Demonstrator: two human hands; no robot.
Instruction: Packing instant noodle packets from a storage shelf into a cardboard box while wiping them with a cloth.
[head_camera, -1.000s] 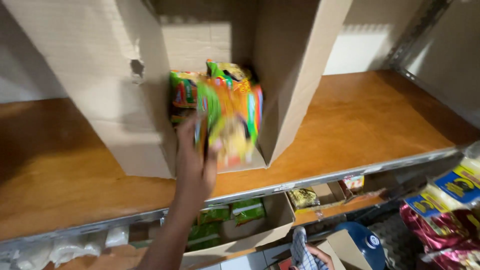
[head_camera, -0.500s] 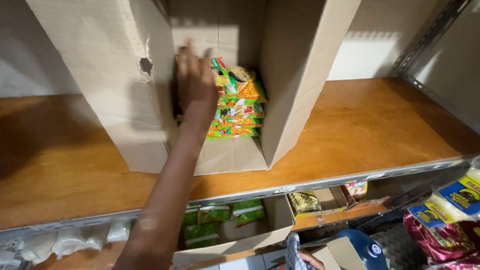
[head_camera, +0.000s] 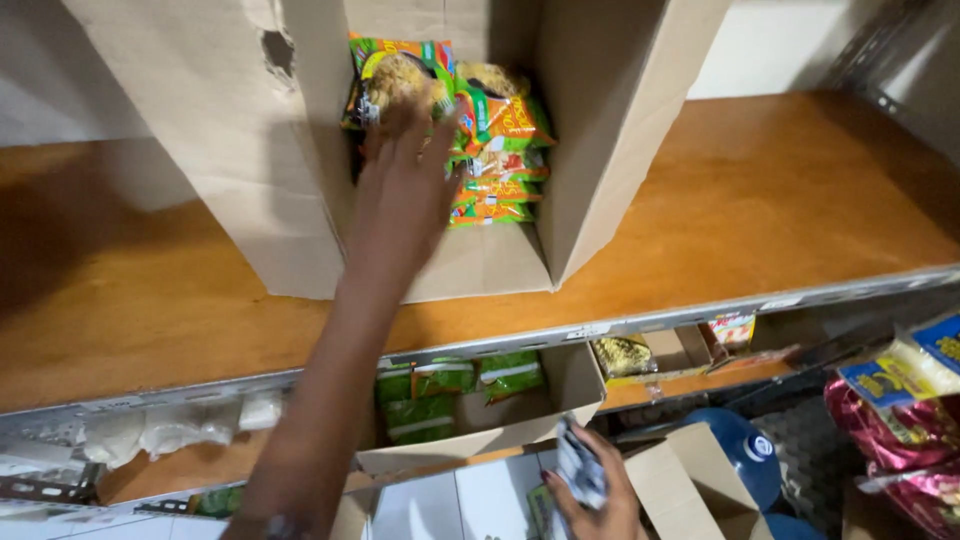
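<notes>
Noodle packets (head_camera: 490, 150): a stack of flat, colourful plastic-wrapped packs, green and orange, standing inside an open cardboard box (head_camera: 240, 150) that lies on its side on the wooden shelf (head_camera: 780, 190). The stack sits toward the back of the box, right of centre, packs piled one on another.

Left hand (head_camera: 405, 170): arm reaches up from below into the box mouth. Fingers spread, palm laid against the upper-left packet (head_camera: 395, 70), pressing or steadying it against the stack. Not clamped round anything that I can tell; contact looks like a flat push.

Right hand (head_camera: 590, 495): low in the view, below the shelf edge, closed around a small crinkled packet (head_camera: 578, 465), grey-white from this angle. Well apart from the left.

Handling judgement: packets look light, and the wrap is likely slick and crackly, so they may slide over each other. Contents probably brittle, a dry block that cracks if squeezed hard at the corners. Best hold is likely across the flat faces, thumb one side and fingers the other, or by pinching the sealed end seam. A stack this loose may topple sideways if pushed from one edge only.

Around: lower shelf carries another open box (head_camera: 560, 400) with green packs (head_camera: 445, 395); red and yellow bags (head_camera: 900, 410) at right; a blue rounded object (head_camera: 735, 450) near the right hand.
</notes>
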